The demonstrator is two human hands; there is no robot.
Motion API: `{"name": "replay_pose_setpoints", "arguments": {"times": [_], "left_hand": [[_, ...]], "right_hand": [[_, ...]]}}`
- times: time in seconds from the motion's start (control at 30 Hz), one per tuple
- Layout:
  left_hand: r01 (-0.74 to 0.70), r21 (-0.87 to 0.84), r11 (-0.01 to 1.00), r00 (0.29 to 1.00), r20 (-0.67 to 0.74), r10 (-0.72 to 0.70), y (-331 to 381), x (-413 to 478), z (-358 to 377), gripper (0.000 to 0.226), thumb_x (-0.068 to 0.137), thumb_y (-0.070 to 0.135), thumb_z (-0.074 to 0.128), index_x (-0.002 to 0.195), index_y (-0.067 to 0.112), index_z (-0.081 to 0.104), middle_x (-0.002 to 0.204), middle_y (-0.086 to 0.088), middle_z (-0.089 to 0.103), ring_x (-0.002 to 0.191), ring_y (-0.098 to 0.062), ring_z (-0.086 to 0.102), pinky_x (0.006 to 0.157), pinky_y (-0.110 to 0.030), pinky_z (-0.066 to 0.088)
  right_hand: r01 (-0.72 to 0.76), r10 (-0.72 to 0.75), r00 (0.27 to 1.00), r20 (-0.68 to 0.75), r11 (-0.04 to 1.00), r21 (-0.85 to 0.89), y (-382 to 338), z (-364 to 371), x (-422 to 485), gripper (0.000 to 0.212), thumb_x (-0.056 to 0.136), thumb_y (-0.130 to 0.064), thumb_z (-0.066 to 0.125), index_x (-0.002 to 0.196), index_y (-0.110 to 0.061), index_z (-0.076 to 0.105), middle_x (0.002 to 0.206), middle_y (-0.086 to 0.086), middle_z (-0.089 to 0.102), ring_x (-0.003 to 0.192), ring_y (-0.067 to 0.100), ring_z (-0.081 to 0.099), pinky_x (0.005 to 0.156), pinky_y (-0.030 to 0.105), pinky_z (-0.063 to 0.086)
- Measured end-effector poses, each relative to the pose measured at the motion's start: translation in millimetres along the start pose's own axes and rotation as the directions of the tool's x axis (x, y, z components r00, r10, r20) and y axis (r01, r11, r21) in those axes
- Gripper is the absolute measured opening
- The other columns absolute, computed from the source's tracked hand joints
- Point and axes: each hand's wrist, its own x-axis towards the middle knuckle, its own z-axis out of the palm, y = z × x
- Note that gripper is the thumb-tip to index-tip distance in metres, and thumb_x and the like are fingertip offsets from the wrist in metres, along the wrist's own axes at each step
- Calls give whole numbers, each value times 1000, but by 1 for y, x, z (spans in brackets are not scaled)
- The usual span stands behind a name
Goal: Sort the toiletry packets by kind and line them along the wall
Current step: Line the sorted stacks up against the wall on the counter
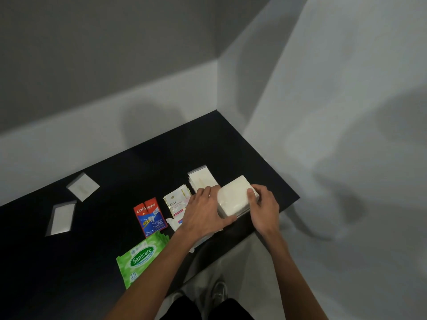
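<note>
Both hands squaring the stack of white packets (234,200).
Fingers (250,195) of the left hand (203,211) and right hand (265,210) clamp its sides near the front right edge of the counter (104,239); an uneven squeeze could fan the likely slick packets over that edge.

Bare forearms (161,262) — pale trousers (204,266), one grey sneaker (219,293)

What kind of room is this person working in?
Likely a plain indoor corner, maybe a home or hotel room: a black table against bare grey walls, holding a Colgate packet and Sanicare wipes.
</note>
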Motion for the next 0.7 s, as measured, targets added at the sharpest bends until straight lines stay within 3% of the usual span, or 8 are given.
{"name": "replay_pose_setpoints", "arguments": {"times": [0.1, 0.23, 0.4, 0.7], "left_hand": [[22, -75, 997, 997, -68, -27, 1, -4, -1, 107, 77, 86, 60, 159, 25, 29, 154, 4, 45, 140, -19, 43, 116, -41, 40], [-22, -79, 997, 989, -148, 10, 0, -12, 4, 77, 90, 71, 61, 153, 31, 40, 151, 9, 49, 139, -14, 46, 114, -37, 43], [-18, -30, 999, 993, -121, 14, 0, -12, 9, 70, 95, 66, 59, 152, 28, 47, 156, 9, 47, 144, -14, 41, 118, -37, 38], [-37, -42, 998, 990, -139, 31, -2, -13, 6, 71, 97, 64, 58, 155, 26, 46, 158, 7, 45, 147, -14, 37, 122, -35, 31]], "right_hand": [[69, -71, 997, -35, 996, -54, -4, -1, -4, 46, 109, -49, 48, 151, -27, 52, 149, -1, 54, 132, 12, 53, 101, 28, 40], [319, -324, 946, 21, 918, -236, 2, 5, -8, 55, 111, -47, 41, 162, -26, 41, 168, -5, 40, 157, 15, 31, 125, 38, 29], [290, -269, 956, 121, 932, -218, 10, 12, -10, 63, 109, -58, 28, 165, -31, 34, 172, -8, 32, 161, 16, 25, 128, 44, 30], [243, -224, 968, 110, 946, -216, -1, 13, -12, 58, 111, -53, 33, 165, -33, 31, 171, -7, 36, 162, 19, 21, 129, 48, 27]]}}
